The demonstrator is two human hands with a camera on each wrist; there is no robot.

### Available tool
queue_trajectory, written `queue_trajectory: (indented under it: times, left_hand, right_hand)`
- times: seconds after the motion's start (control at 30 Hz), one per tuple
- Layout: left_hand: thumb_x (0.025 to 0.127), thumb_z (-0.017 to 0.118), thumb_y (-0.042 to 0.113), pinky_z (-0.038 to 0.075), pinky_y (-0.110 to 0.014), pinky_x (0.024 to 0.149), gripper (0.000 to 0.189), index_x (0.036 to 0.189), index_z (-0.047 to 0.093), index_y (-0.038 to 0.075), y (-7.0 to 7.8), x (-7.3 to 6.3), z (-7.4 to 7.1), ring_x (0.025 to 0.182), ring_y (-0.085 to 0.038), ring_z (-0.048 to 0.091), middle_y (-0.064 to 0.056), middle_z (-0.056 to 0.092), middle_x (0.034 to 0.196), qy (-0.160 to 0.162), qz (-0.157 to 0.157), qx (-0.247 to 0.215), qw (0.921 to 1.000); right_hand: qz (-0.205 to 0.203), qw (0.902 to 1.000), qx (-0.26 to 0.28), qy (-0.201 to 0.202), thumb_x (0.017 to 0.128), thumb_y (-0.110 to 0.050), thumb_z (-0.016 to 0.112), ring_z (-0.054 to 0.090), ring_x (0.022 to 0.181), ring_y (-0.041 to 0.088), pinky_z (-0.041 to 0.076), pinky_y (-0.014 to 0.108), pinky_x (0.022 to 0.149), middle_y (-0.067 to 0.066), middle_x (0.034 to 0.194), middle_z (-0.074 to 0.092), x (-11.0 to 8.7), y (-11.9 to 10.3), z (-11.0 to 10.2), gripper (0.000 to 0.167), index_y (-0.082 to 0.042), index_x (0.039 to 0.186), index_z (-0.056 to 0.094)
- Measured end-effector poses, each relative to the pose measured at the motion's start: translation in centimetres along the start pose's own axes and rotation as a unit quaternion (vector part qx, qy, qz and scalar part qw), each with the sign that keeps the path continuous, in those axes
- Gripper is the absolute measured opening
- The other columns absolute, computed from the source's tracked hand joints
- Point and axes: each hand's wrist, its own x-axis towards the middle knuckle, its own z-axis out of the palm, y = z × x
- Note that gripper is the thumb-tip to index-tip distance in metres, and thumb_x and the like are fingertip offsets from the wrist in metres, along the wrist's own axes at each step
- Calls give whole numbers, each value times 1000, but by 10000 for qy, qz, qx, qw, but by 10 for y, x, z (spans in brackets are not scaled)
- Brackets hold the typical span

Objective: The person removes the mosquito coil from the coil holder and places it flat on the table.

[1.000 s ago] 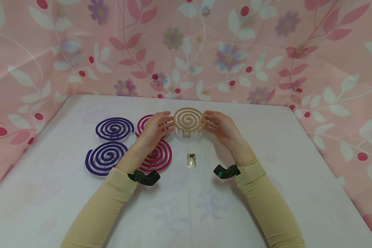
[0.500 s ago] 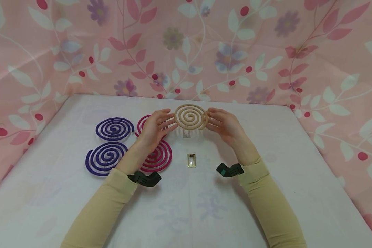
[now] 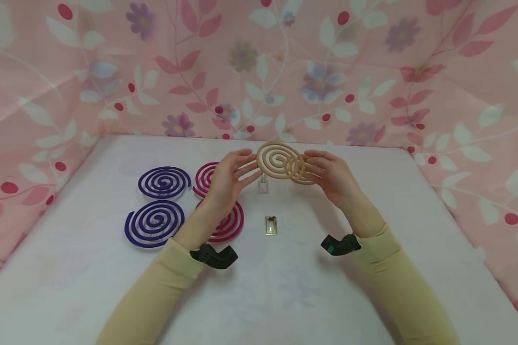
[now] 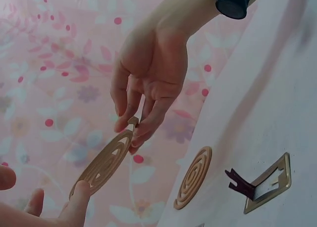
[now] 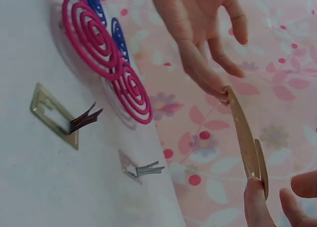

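My left hand (image 3: 228, 182) and right hand (image 3: 331, 177) hold a tan mosquito coil (image 3: 278, 159) between them by opposite edges, raised over the far middle of the table. Tilted, it shows nearly edge-on in the right wrist view, where a second tan strip (image 5: 263, 165) overlaps it beside the right fingers (image 5: 255, 200). Lower down in the left wrist view, another tan coil (image 4: 192, 180) appears apart from the held one (image 4: 104, 162). Part of a tan loop also shows below the held coil's right side in the head view, partly behind the right fingers.
A gold metal coil stand (image 3: 266, 226) lies in front of the hands, a silver stand (image 3: 263, 188) farther back. Left of them are purple coils (image 3: 156, 220) and pink coils (image 3: 235, 223), partly behind my left arm. A floral curtain (image 3: 259, 72) backs the table.
Both hands and the tan coil have shifted right and slightly up. A second tan loop now sticks out at the held coil's lower right. The head view has moved slightly.
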Motion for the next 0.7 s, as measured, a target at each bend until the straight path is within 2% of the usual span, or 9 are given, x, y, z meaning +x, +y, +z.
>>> queue_trajectory:
  times: [0.2, 0.3, 0.47, 0.7]
  left_hand:
    - [101, 43, 18, 49, -44, 105, 32, 127, 50, 0, -11, -5, 18, 125, -35, 56, -17, 51, 133, -14, -1, 142, 9999]
    - [100, 44, 16, 49, -45, 105, 33, 127, 50, -2, -16, -3, 28, 125, -36, 56, -17, 52, 129, -38, -41, 28, 10000]
    - [98, 45, 14, 48, -48, 106, 27, 121, 50, 1, -23, -2, 45, 123, -37, 56, -18, 52, 127, -21, -67, -209, 9998]
    - [99, 43, 13, 50, -46, 103, 23, 119, 49, 3, -34, -6, 49, 120, -35, 59, -19, 54, 129, 306, -112, -158, 9993]
  right_hand:
    - [-214, 9995, -228, 15, 102, -10, 54, 67, 103, 16, 56, 25, 91, 9, 125, 57, -20, 3, -16, 29, 2, 129, 53]
    - [-398, 9991, -116, -19, 101, -9, 55, 68, 102, 17, 57, 27, 91, 10, 123, 59, -28, 3, -26, 26, 2, 125, 57]
    - [-465, 9987, 159, -113, 101, -10, 57, 69, 101, 19, 57, 28, 91, 8, 119, 63, -34, 0, -41, 21, -1, 118, 64]
    - [-630, 9977, 185, -152, 100, -6, 57, 72, 96, 20, 59, 30, 88, 6, 106, 70, -35, -4, -52, 16, -2, 111, 67]
